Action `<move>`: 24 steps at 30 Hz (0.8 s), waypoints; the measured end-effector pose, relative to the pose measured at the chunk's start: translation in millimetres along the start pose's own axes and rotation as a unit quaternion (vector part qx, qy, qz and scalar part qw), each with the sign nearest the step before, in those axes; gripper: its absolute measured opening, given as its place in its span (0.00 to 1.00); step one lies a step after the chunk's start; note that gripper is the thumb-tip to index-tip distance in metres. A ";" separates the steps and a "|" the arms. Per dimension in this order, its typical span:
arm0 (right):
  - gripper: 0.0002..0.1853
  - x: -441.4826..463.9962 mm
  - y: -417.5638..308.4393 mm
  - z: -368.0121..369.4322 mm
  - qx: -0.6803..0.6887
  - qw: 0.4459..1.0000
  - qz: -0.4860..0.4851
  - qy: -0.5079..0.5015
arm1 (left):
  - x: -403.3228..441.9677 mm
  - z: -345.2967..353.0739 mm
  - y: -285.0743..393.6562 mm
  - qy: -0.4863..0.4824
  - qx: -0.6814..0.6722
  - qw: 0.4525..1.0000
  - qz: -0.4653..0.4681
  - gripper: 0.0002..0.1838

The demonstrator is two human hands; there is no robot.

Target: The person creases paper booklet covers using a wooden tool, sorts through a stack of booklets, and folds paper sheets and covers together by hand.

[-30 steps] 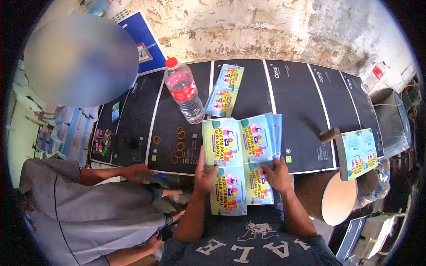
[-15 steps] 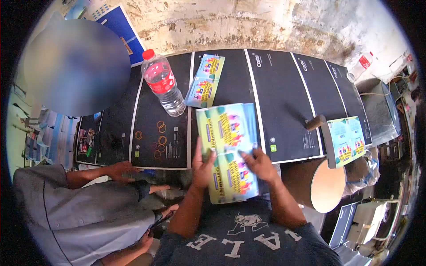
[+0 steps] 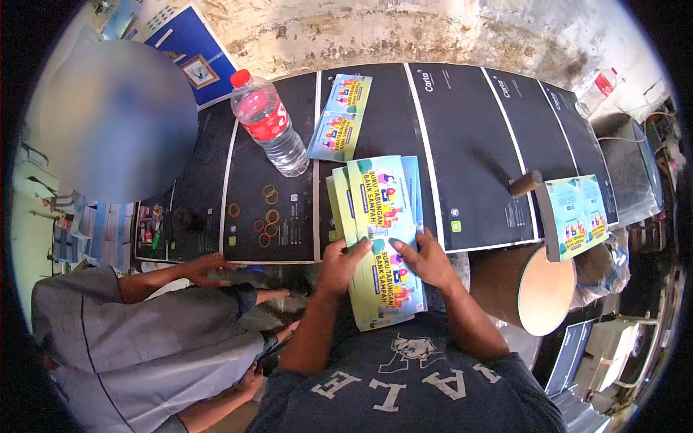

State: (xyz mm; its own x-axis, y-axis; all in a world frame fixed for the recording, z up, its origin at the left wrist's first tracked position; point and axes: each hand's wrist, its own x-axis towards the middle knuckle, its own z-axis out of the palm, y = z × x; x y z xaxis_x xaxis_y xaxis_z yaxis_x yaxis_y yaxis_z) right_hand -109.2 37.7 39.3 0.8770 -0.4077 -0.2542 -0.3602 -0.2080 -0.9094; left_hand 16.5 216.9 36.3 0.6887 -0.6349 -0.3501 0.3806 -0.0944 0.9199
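A stack of printed booklet covers (image 3: 386, 209) in yellow, green and blue is held in front of my shirt, at the table's near edge. My left hand (image 3: 343, 267) grips its left side, thumb on top. From the right, my right hand (image 3: 429, 263) pinches the other side with its thumb pressed on the top sheet. The sheets are staggered, with several edges showing on the left and a blue edge on the right. Fingers beneath the stack are hidden. Beyond it, a smaller pile of the same covers (image 3: 339, 123) lies on the black table (image 3: 462, 144).
A water bottle (image 3: 271, 130) stands left of the pile, near several rubber bands (image 3: 271, 216). At the right edge are a cylindrical wooden piece (image 3: 525, 183) and a thick stack of covers (image 3: 577, 216), above a round drum (image 3: 545, 292). Another person's hand (image 3: 206, 270) is at left.
The held sheets have gone from nearly lined up to fanned apart, the top one shifted rightward. Both thumbs have come closer together. The view has shifted slightly.
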 end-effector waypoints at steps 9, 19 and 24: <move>0.24 7.9 52.9 -33.0 -0.090 0.991 0.001 0.102 | -3.4 -46.4 -5.3 0.024 -0.104 0.994 0.003 0.13; 0.31 0.8 -9.1 -8.0 0.242 0.970 0.032 0.000 | 5.6 -16.2 0.1 0.043 -0.008 0.999 -0.011 0.16; 0.32 -5.2 -16.9 -21.6 0.107 0.993 0.054 -0.009 | 7.5 -25.1 -3.3 0.041 -0.027 0.999 -0.008 0.17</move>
State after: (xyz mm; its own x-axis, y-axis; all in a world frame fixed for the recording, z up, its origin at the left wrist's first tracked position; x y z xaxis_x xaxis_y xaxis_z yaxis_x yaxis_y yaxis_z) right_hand -114.5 24.1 63.1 0.8433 -0.4008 -0.3580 -0.3779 0.0312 -0.9253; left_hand 35.9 231.7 26.2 0.7300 -0.5676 -0.3806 0.4233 -0.0618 0.9039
